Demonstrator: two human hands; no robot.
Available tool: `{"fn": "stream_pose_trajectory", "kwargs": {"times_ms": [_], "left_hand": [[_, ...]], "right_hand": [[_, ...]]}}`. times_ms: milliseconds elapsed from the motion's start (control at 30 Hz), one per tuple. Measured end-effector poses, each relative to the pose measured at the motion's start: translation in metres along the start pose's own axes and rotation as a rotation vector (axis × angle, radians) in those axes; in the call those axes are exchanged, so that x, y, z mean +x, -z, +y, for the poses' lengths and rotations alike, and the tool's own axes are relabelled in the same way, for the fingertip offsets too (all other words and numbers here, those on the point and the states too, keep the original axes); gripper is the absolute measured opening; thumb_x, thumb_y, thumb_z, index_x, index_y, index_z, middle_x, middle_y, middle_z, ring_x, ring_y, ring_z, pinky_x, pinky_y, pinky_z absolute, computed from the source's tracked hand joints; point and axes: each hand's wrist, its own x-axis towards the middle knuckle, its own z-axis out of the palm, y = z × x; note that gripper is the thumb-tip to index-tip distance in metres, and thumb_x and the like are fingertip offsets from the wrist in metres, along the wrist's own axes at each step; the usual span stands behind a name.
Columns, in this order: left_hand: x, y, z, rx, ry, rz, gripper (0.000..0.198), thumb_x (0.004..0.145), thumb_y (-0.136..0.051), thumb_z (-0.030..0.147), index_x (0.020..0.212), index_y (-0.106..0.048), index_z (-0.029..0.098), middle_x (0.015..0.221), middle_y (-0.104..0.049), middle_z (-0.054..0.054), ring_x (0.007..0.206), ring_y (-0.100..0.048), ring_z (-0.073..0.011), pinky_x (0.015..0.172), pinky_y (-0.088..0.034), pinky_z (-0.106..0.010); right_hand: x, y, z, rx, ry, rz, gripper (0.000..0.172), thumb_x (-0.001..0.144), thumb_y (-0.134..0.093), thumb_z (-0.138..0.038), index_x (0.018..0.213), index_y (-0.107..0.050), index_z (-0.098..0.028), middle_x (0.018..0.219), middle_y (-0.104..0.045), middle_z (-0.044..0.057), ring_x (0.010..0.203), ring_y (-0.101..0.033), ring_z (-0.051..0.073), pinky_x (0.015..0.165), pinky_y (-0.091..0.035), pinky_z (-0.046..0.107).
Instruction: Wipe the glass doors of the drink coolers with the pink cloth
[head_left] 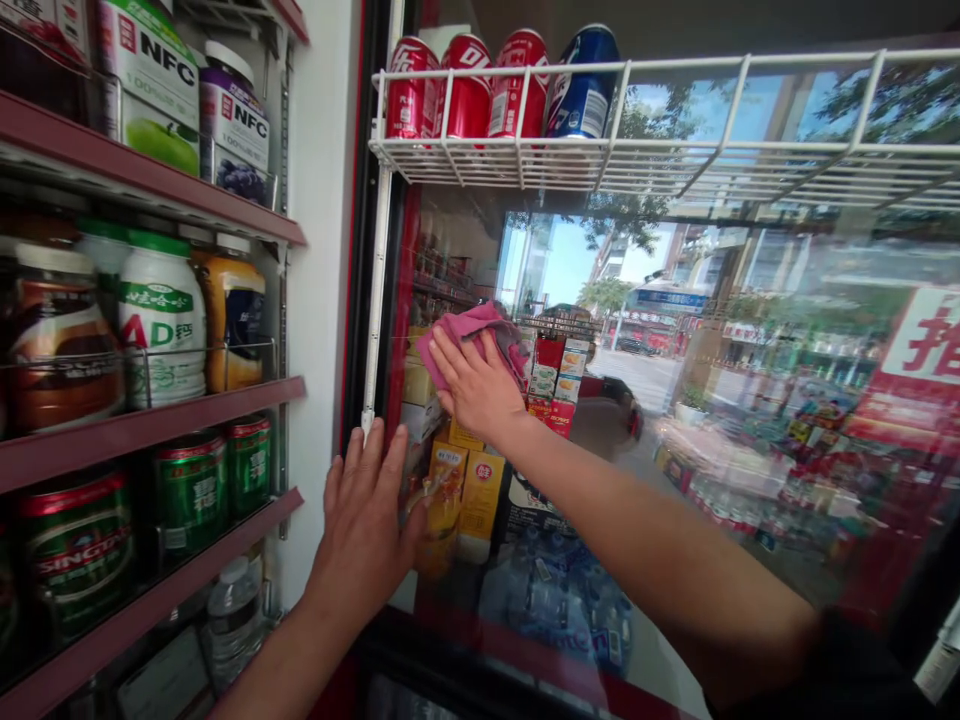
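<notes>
Right hand (480, 385) pressed pink cloth (469, 330) flat against glass door (712, 400), fingers closed over it. Left hand (367, 510) lay open-fingered on door's edge.

- The cloth (472, 330) is plain pink.
- The wire rack (675, 160) is white.
- Three cans (465, 90) are red with white script; the fourth can (585, 85) is blue.
- The shelves (150, 425) are dark red.
- The lower cans (191, 490) are green with a red band and white lettering.
- The bottle (161, 320) is white with a green cap and green and red print.
- The cartons (480, 490) are yellow-orange.
- The door frame (525, 650) is red and black.
</notes>
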Motion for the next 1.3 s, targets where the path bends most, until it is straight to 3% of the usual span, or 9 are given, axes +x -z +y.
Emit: {"fn": "stream_pose_trajectory", "kwargs": {"times_ms": [300, 467, 667, 767, 900, 1133, 1300], "left_hand": [[-0.008, 0.001, -0.013, 0.044, 0.055, -0.031, 0.087, 0.105, -0.057, 0.037, 0.179, -0.013, 0.026, 0.187, -0.023, -0.019, 0.174, -0.02, -0.0442, 0.134, -0.031, -0.071], [-0.025, -0.002, -0.017, 0.048, 0.088, -0.061, 0.088, 0.105, -0.058, 0.035, 0.18, -0.012, 0.026, 0.188, -0.021, -0.02, 0.175, -0.018, -0.0444, 0.133, -0.033, -0.073], [-0.037, 0.002, -0.019, 0.081, 0.126, -0.09, 0.086, 0.106, -0.057, 0.038, 0.179, -0.014, 0.026, 0.186, -0.025, -0.021, 0.173, -0.025, -0.0463, 0.131, -0.036, -0.074], [-0.035, 0.002, -0.011, 0.087, 0.113, -0.081, 0.085, 0.106, -0.056, 0.039, 0.179, -0.015, 0.024, 0.185, -0.026, -0.023, 0.172, -0.025, -0.0477, 0.13, -0.037, -0.074], [-0.032, -0.004, 0.009, 0.061, 0.06, -0.06, 0.087, 0.105, -0.058, 0.04, 0.179, -0.016, 0.023, 0.185, -0.027, -0.023, 0.172, -0.027, -0.0478, 0.13, -0.037, -0.073], [-0.035, -0.013, 0.044, 0.008, 0.018, -0.098, 0.093, 0.103, -0.061, 0.039, 0.18, -0.01, 0.027, 0.187, -0.022, -0.019, 0.174, -0.022, -0.0456, 0.13, -0.038, -0.073], [-0.043, -0.011, 0.052, -0.028, 0.024, -0.101, 0.092, 0.104, -0.061, 0.041, 0.18, -0.011, 0.028, 0.187, -0.022, -0.018, 0.174, -0.023, -0.0439, 0.131, -0.038, -0.073]], "right_hand": [[0.042, -0.03, -0.042, 0.011, 0.055, -0.007, 0.074, 0.11, -0.048, -0.033, 0.178, -0.027, -0.013, 0.19, -0.017, 0.006, 0.165, -0.036, 0.032, 0.146, -0.008, 0.059], [0.03, -0.052, -0.068, 0.104, 0.015, -0.006, 0.077, 0.109, -0.051, -0.029, 0.178, -0.026, -0.007, 0.191, -0.011, 0.009, 0.167, -0.032, 0.034, 0.146, -0.007, 0.059], [0.003, -0.078, -0.088, 0.125, 0.045, 0.029, 0.078, 0.107, -0.059, -0.03, 0.177, -0.029, -0.009, 0.19, -0.017, 0.012, 0.16, -0.043, 0.034, 0.144, -0.018, 0.057], [-0.015, -0.085, -0.08, 0.164, 0.115, 0.058, 0.078, 0.106, -0.06, -0.029, 0.175, -0.032, -0.008, 0.188, -0.025, 0.014, 0.157, -0.046, 0.035, 0.142, -0.023, 0.062], [-0.052, -0.079, -0.059, 0.128, 0.144, 0.045, 0.077, 0.108, -0.057, -0.031, 0.175, -0.03, -0.006, 0.188, -0.024, 0.015, 0.157, -0.047, 0.036, 0.14, -0.029, 0.06], [-0.134, -0.043, -0.014, 0.08, 0.072, 0.031, 0.089, 0.107, -0.059, -0.036, 0.18, -0.015, -0.012, 0.186, -0.029, 0.013, 0.143, -0.057, 0.036, 0.132, -0.039, 0.06], [-0.194, -0.011, 0.022, -0.036, 0.0, -0.022, 0.088, 0.108, -0.057, -0.039, 0.181, -0.015, -0.013, 0.185, -0.03, 0.011, 0.132, -0.062, 0.036, 0.125, -0.042, 0.06]]}}
